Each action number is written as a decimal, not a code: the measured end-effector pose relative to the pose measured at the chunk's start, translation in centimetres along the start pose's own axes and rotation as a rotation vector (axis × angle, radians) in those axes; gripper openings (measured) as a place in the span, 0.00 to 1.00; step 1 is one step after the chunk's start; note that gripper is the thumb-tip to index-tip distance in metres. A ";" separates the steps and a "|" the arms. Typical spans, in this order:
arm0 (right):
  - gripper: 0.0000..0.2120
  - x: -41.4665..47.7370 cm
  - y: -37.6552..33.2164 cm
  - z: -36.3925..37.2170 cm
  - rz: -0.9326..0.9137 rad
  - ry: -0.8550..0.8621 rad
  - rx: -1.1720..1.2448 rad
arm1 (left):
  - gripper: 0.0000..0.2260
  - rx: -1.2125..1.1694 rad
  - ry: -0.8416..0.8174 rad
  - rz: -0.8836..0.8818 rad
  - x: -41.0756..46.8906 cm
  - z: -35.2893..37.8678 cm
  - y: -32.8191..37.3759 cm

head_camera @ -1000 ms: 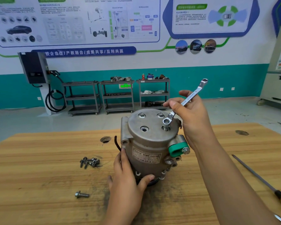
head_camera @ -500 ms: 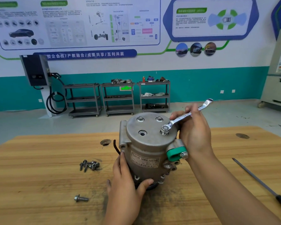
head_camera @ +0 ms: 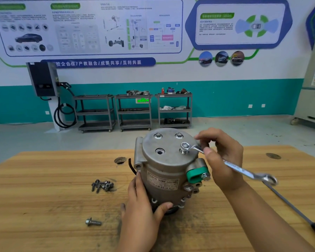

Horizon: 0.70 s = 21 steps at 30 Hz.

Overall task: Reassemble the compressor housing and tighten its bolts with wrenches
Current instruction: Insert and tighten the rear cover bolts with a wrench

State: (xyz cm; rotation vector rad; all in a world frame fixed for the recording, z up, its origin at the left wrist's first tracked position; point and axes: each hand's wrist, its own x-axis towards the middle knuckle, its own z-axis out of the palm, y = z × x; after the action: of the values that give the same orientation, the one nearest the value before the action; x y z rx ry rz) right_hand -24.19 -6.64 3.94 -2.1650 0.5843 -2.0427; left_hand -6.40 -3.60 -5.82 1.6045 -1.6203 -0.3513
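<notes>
- Compressor housing (head_camera: 164, 173) is stood on end near the middle of the table (head_camera: 44, 200), w/ the round end cover (head_camera: 168, 142) facing up.
- Left hand (head_camera: 142, 202) is clamped round the lower body, thumb wrapped across the front. Right hand (head_camera: 224, 157) is closed on the wrench (head_camera: 235, 167), pinched close to the ring end.
- Ring end is set over the near-right bolt (head_camera: 183, 151), which is seen standing proud w/ thread showing, i.e. prob. not yet run down.
- Two far bolts (head_camera: 158, 135) are seated in the cover; the near-left hole (head_camera: 159, 152) is empty.
- Risk 1: the ring could be lifted off the tall head if the shank is tilted. The corners would be rounded & knuckles thrown against the cover.
- Risk 2: the thread could be crossed if force is applied before the bolt is started straight.
- Risk 3: the cover could be pulled down unevenly if this bolt is torqued fully w/ one hole unfilled, and a poor seal would be likely.
- Risk 4: a hard pull could tip or spin the upright housing if the left-hand grip is relaxed.
- Spare bolts (head_camera: 102, 185) & a single bolt (head_camera: 93, 222) are lying loose to the left, where they could be scattered by a sliding housing.
- A screwdriver (head_camera: 289, 204) is lying to the right.
</notes>
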 end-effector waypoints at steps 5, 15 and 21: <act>0.08 0.9 -0.8 -1.4 -0.116 -0.256 -0.301 | 0.49 0.030 -0.006 -0.020 0.2 0.1 0.2; 0.16 3.4 -3.8 -4.1 0.299 -0.677 -0.389 | 0.50 0.037 -0.004 -0.005 0.1 0.2 0.3; 0.19 3.9 -4.3 -4.6 0.299 -0.680 -0.427 | 0.50 0.018 0.002 -0.008 0.2 0.3 0.2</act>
State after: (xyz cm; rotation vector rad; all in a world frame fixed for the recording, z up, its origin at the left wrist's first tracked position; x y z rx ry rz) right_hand -27.72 -3.20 9.43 -2.5792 1.2077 -0.9951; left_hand -6.73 -3.83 -5.77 1.6242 -1.6206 -0.3400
